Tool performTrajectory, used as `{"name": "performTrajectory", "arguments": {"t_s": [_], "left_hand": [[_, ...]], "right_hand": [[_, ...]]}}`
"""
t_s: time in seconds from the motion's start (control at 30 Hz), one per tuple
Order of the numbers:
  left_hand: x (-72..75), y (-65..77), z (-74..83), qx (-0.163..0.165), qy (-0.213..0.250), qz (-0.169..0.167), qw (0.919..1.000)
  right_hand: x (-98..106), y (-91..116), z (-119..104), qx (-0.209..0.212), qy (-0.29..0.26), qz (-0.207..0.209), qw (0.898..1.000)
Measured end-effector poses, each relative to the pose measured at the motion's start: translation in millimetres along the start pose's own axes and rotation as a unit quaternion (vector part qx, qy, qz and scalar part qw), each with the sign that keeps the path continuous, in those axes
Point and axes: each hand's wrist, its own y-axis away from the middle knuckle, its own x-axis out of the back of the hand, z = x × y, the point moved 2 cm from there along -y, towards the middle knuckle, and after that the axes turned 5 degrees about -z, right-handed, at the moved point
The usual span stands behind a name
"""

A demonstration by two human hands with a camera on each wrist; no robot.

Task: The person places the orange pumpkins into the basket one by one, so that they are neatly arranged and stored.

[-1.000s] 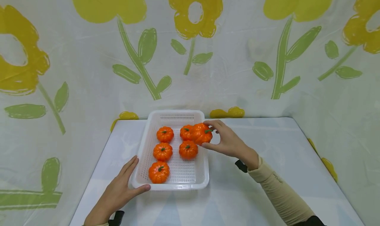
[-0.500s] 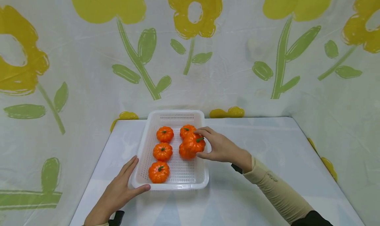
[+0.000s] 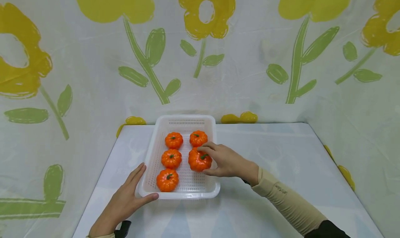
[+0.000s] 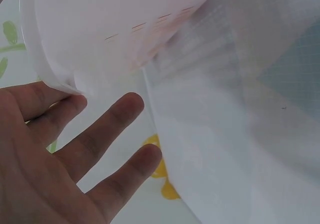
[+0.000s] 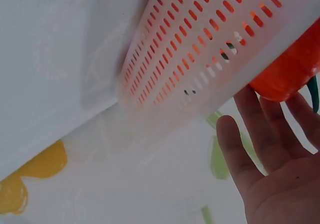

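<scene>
My right hand point(image 3: 226, 161) holds an orange toy pumpkin point(image 3: 195, 160) with a green stem between thumb and fingers. It is over the right part of a white perforated plastic basket point(image 3: 179, 196) and hides another pumpkin there. Beyond it in the basket sits one pumpkin point(image 3: 198, 138). Along the left side three more stand in a row, the nearest pumpkin point(image 3: 167, 180) close to the front wall. My left hand point(image 3: 125, 196) spreads at the basket's front-left corner, thumb on the front rim. In the left wrist view its fingers point(image 4: 117, 116) are straight, some touching the rim.
The basket stands on a pale table point(image 3: 265, 147), its far end close to the back edge. Behind and on both sides hangs a white cloth point(image 3: 240, 75) with yellow flowers and green leaves.
My right hand has carried its pumpkin from the basket's right rim inward and toward the near side, now over the nearer right pumpkin. The left hand stays on the corner.
</scene>
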Motion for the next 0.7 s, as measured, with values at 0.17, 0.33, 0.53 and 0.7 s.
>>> {"name": "performTrajectory", "arguments": {"t_s": [0.17,0.33,0.53,0.7], "left_hand": [[-0.2,-0.4,-0.7,-0.006,-0.004,0.006,1.0000],[0.0,-0.5,-0.7,-0.003,-0.004,0.004,1.0000],[0.1,1.3,0.0,-0.005,-0.004,0.002,1.0000],[1.0,1.4,2.1,0.002,-0.003,-0.007,1.0000]], "right_hand": [[-4,1,-5,0.003,0.026,-0.014,1.000],[-7,3,-10,0.004,0.047,-0.022,0.999],[-11,3,-16,0.011,0.070,-0.035,0.997],[-15,2,-21,0.021,0.084,-0.043,0.995]]}}
